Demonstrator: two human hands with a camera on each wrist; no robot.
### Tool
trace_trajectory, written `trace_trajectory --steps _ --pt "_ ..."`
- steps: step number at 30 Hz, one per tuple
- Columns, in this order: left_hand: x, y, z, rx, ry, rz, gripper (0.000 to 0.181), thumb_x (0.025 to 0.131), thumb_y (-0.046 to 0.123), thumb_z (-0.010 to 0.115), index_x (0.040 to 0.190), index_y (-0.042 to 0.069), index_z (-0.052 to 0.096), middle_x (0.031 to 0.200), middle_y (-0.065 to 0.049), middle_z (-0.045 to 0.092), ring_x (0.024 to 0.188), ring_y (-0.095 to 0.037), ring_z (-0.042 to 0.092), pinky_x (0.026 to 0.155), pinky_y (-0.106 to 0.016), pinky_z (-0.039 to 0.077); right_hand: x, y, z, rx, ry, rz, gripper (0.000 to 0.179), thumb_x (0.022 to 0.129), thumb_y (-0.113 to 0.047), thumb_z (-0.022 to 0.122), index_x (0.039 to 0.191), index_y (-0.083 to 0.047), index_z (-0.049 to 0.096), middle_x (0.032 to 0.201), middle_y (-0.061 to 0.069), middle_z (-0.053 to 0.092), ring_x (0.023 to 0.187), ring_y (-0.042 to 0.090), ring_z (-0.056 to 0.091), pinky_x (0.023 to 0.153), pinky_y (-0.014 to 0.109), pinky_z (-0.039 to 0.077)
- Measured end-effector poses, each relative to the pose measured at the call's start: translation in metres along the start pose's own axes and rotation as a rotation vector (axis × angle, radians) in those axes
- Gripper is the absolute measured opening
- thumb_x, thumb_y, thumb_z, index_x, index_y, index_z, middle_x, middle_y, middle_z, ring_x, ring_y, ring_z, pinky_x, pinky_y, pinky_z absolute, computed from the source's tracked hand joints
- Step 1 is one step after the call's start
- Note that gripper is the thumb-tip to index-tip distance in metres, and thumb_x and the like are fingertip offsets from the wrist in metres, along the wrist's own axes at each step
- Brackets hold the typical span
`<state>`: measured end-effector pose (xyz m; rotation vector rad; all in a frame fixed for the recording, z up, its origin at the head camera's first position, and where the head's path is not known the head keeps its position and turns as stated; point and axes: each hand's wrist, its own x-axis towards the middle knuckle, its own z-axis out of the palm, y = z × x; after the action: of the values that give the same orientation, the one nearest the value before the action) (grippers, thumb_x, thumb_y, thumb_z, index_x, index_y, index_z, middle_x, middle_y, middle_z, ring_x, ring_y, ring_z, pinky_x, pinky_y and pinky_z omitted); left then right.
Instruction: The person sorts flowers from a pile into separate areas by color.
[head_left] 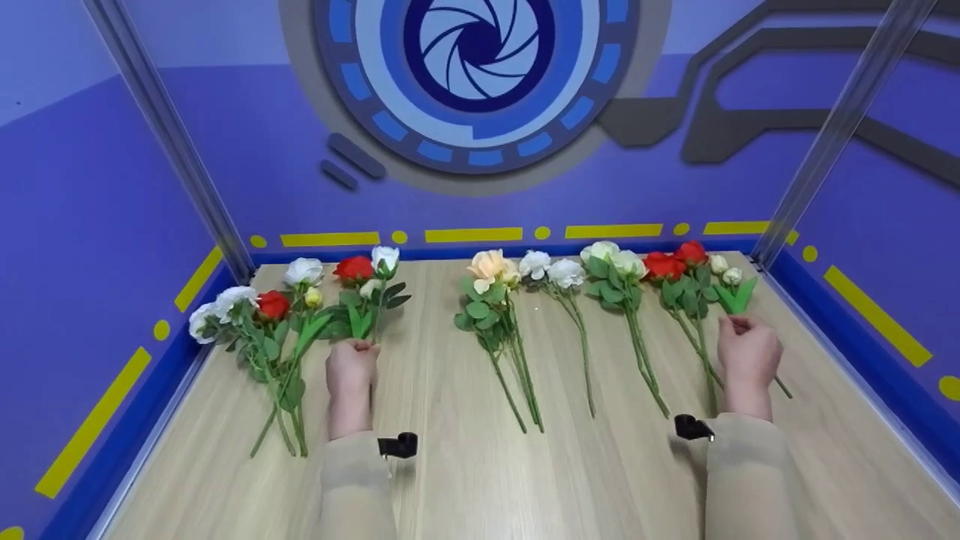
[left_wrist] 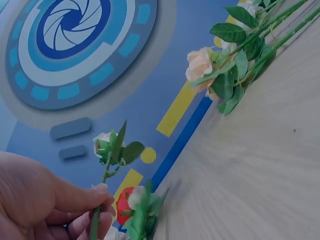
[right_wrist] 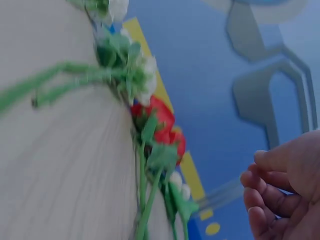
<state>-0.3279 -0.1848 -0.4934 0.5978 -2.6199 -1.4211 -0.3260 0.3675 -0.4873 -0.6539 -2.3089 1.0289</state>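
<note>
My left hand [head_left: 352, 379] pinches the green stem of a white rose [head_left: 385, 259] between thumb and fingers. In the left wrist view that rose [left_wrist: 103, 145] stands upright above the fingertips, with dark leaves beside it. Behind it lies a red rose [head_left: 354, 268] among green leaves. My right hand [head_left: 750, 355] hovers over the right end of the flower row, with fingers loosely curled and nothing held, as the right wrist view shows. Nearest to it are small white buds [head_left: 731, 276] with green leaves and a pair of red roses [head_left: 664, 265].
At the left lie white flowers [head_left: 236, 301] and another red rose [head_left: 273, 304]. Peach roses [head_left: 487, 268], white flowers [head_left: 566, 273] and pale green-white roses [head_left: 628, 264] line the middle back, stems toward me. The wooden table [head_left: 480, 480] meets a blue panel wall [head_left: 450, 210].
</note>
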Motion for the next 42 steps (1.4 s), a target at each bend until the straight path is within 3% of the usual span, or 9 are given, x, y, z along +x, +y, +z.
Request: trace_trajectory --steps 7,13,16,21,26,29,32,36,42 --pt "-0.005 0.016 0.014 -0.137 0.022 0.066 0.023 0.098 0.014 0.068 0.11 -0.006 0.071 0.105 -0.022 0.075 0.087 -0.028 0.073 0.079 -0.035 0.057 -0.025 -0.039 0.035 0.005 -0.13 -0.205 0.029 0.103 -0.025 0.062 0.11 -0.001 0.075 0.096 0.019 0.075 0.073 0.02 0.063 0.064 0.027 0.046" --pt "-0.013 0.029 0.028 -0.31 -0.022 0.114 0.017 0.095 0.005 0.071 0.105 -0.009 0.069 0.082 -0.011 0.071 0.061 -0.007 0.063 0.058 -0.019 0.051 -0.054 -0.067 0.064 0.044 -0.306 -0.281 0.024 0.101 -0.021 0.066 0.108 -0.001 0.075 0.092 0.017 0.075 0.071 0.019 0.064 0.059 0.025 0.049" --pt "-0.019 0.036 0.037 -0.369 -0.063 0.135 0.016 0.094 0.003 0.071 0.104 -0.009 0.068 0.078 -0.006 0.068 0.06 -0.007 0.061 0.055 -0.019 0.051 -0.07 -0.078 0.076 0.08 -0.395 -0.292 0.021 0.1 -0.018 0.067 0.106 0.0 0.075 0.091 0.016 0.076 0.072 0.018 0.066 0.058 0.022 0.051" --pt "-0.031 0.049 0.055 -0.41 -0.149 0.202 0.015 0.094 0.002 0.071 0.103 -0.01 0.068 0.081 -0.01 0.07 0.063 -0.011 0.064 0.056 -0.022 0.057 -0.101 -0.097 0.096 0.215 -0.532 -0.286 0.015 0.097 -0.011 0.071 0.101 0.003 0.076 0.087 0.016 0.076 0.073 0.022 0.07 0.061 0.02 0.054" --pt "-0.045 0.062 0.074 -0.448 -0.245 0.256 0.014 0.092 -0.001 0.073 0.102 -0.01 0.068 0.083 -0.012 0.071 0.063 -0.011 0.065 0.058 -0.025 0.059 -0.135 -0.109 0.108 0.315 -0.731 -0.338 0.013 0.095 -0.01 0.072 0.101 0.001 0.076 0.087 0.015 0.077 0.073 0.021 0.07 0.071 0.039 0.063" --pt "-0.054 0.068 0.085 -0.472 -0.299 0.277 0.016 0.091 -0.001 0.074 0.103 -0.011 0.067 0.084 -0.013 0.071 0.063 -0.01 0.066 0.059 -0.027 0.061 -0.156 -0.119 0.109 0.363 -0.877 -0.393 0.019 0.098 -0.009 0.069 0.105 0.007 0.074 0.091 0.022 0.076 0.076 0.029 0.072 0.074 0.046 0.063" --pt "-0.06 0.072 0.094 -0.487 -0.326 0.279 0.017 0.091 0.0 0.075 0.103 -0.01 0.066 0.085 -0.013 0.072 0.065 -0.01 0.068 0.06 -0.028 0.062 -0.175 -0.129 0.106 0.388 -0.967 -0.403 0.021 0.099 -0.007 0.066 0.105 0.012 0.073 0.093 0.028 0.075 0.074 0.029 0.073 0.069 0.033 0.062" --pt "-0.065 0.074 0.104 -0.512 -0.333 0.274 0.015 0.091 -0.001 0.075 0.101 -0.008 0.065 0.085 -0.013 0.072 0.065 -0.009 0.068 0.06 -0.03 0.063 -0.183 -0.126 0.115 0.401 -0.979 -0.377 0.017 0.098 -0.003 0.066 0.098 0.013 0.073 0.088 0.031 0.074 0.066 0.011 0.066 0.061 0.017 0.053" --pt "-0.061 0.07 0.101 -0.407 -0.338 0.288 0.021 0.094 0.007 0.075 0.11 -0.006 0.07 0.095 -0.016 0.075 0.075 -0.013 0.071 0.066 -0.029 0.063 -0.172 -0.115 0.121 0.426 -0.94 -0.387 0.013 0.096 -0.003 0.07 0.096 0.009 0.072 0.085 0.028 0.074 0.064 0.012 0.065 0.06 0.028 0.058"
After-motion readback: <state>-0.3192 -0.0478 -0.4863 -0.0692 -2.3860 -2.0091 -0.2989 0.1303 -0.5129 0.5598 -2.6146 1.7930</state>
